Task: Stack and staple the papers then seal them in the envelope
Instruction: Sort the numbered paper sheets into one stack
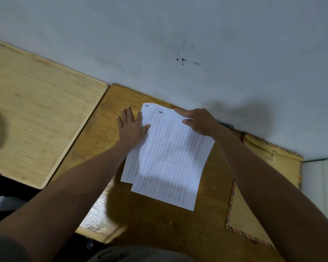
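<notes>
Printed white papers lie on the brown wooden desk, loosely overlapped, with one sheet sticking out at the lower left. My left hand lies flat with its fingers spread against the stack's left edge, thumb on the top sheet. My right hand rests on the stack's upper right corner, index finger stretched along the top edge. A tan envelope with a striped border lies to the right, partly under my right forearm. A dark object, possibly the stapler, peeks out behind my right wrist by the wall.
A lighter wooden table adjoins the desk on the left. A grey-white wall runs straight behind the desk's far edge. Something white sits beyond the envelope at the right.
</notes>
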